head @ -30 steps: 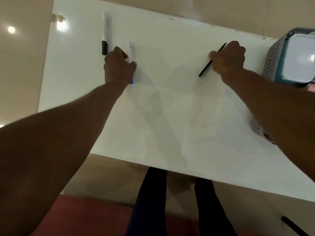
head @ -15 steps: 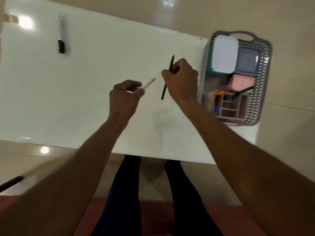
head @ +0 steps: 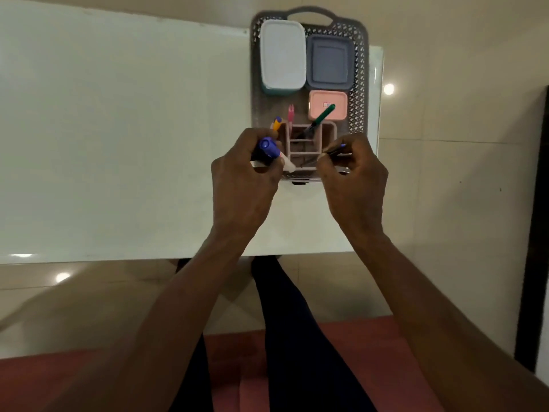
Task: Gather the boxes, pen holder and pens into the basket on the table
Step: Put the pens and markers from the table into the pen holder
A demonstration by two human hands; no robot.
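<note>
A grey perforated basket (head: 360, 72) stands at the right end of the white table (head: 118, 144). Inside it lie a white-lidded box (head: 282, 55), a grey box (head: 329, 62) and a small pink box (head: 318, 111). A pink pen holder (head: 328, 135) with several pens sits at the basket's near end. My left hand (head: 243, 185) grips a white marker with a blue cap (head: 267, 147) at the holder's left side. My right hand (head: 355, 185) pinches a thin black pen (head: 337, 149) over the holder's right side.
The basket's handle (head: 309, 13) pokes past the table's far edge. Beige floor tiles surround the table. My legs in dark trousers (head: 291, 322) stand below the near table edge, above a red mat (head: 89, 379). A dark vertical edge (head: 534, 233) runs along the right.
Both hands have carried their pens from the middle of the table rightward to the pen holder in the basket. The view has swung right, so the black-capped marker at far left is out of sight.
</note>
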